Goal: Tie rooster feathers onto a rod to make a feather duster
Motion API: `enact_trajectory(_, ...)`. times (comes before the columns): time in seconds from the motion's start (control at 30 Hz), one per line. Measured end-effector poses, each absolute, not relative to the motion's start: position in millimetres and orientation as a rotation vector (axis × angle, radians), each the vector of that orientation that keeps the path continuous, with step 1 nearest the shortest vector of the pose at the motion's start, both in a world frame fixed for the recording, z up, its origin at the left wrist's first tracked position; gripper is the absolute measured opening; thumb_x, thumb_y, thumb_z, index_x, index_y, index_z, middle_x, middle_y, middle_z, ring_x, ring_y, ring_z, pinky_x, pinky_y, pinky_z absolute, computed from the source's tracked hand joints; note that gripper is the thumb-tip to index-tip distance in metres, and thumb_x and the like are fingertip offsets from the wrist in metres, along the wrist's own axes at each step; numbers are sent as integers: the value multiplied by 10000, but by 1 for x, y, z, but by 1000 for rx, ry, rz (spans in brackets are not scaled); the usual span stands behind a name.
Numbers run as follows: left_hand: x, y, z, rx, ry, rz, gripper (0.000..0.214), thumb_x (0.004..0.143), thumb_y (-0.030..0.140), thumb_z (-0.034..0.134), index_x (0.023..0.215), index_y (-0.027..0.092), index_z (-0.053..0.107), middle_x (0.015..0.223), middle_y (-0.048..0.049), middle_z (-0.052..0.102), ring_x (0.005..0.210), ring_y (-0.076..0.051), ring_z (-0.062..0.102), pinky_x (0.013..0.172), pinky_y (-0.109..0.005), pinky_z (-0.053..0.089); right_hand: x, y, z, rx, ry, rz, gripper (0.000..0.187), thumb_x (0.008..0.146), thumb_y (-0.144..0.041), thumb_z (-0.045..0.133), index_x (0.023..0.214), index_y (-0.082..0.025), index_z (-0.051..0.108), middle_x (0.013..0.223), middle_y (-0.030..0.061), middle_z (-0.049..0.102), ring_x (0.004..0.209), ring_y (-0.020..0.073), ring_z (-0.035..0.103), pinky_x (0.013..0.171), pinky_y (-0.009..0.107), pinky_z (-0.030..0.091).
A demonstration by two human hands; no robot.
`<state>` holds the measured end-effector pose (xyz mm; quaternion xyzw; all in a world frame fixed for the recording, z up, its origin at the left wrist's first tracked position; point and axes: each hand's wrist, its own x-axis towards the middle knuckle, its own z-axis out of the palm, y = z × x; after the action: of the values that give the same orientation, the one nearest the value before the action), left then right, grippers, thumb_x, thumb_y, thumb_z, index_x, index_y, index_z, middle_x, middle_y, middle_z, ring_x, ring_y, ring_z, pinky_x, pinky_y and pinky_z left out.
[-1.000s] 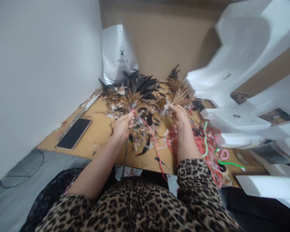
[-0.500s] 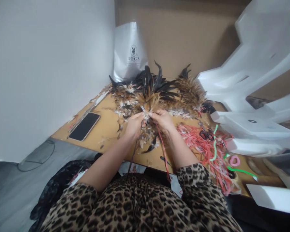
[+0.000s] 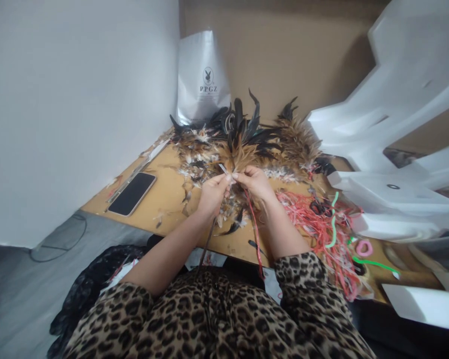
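My left hand [image 3: 213, 192] and my right hand [image 3: 255, 182] meet over a wooden table [image 3: 164, 197], fingertips pinched together on a bunch of brown and black feathers [image 3: 237, 144]. A thin dark stick [image 3: 206, 244] runs down from my left fist toward my lap. A red cord [image 3: 255, 234] hangs from under my right hand over the table's front edge. Behind the hands lies a heap of loose feathers [image 3: 292, 137].
A black phone [image 3: 132, 193] lies at the table's left. A white bag marked PPGZ [image 3: 203, 80] leans at the back. Red, pink and green cords [image 3: 327, 224] tangle at the right, beside white foam pieces [image 3: 389, 144]. A white wall stands at the left.
My right hand has come in from the feather heap at the right to meet the left hand at the bunch. The view has shifted left and up slightly.
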<state>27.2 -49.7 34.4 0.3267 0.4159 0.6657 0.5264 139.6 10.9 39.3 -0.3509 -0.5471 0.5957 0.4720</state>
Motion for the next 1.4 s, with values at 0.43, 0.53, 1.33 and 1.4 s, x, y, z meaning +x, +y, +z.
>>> enact_trajectory(0.43,16,-49,42,830,1048,1648,192,677,301,708,679,122,637,555,21,519,437,-36,341,412,-179,225,127,6,26,-758,-1240,1650,344,580,-421,789,747,-177,613,625,-36,597,541,71,506,553,203,394)
enact_trajectory(0.53,6,-46,40,873,1111,1677,194,692,313,689,694,123,646,547,31,527,426,-34,322,421,-180,234,124,2,25,-847,-1317,1652,334,638,-483,723,705,-169,630,514,-54,505,439,56,384,460,205,301)
enact_trajectory(1.33,-44,-86,62,2716,1844,240,255,900,155,397,1039,139,611,828,-86,626,808,-197,572,691,-284,427,138,-24,72,-771,-2500,190,208,875,-277,513,786,-175,672,801,55,634,744,148,551,650,253,355)
enact_trajectory(1.4,-44,-98,76,2848,1753,99,262,900,137,398,1078,131,589,844,-85,626,820,-190,568,683,-274,433,142,-19,78,-714,-2463,251,196,860,-294,550,760,-180,674,784,46,624,727,139,543,648,249,362)
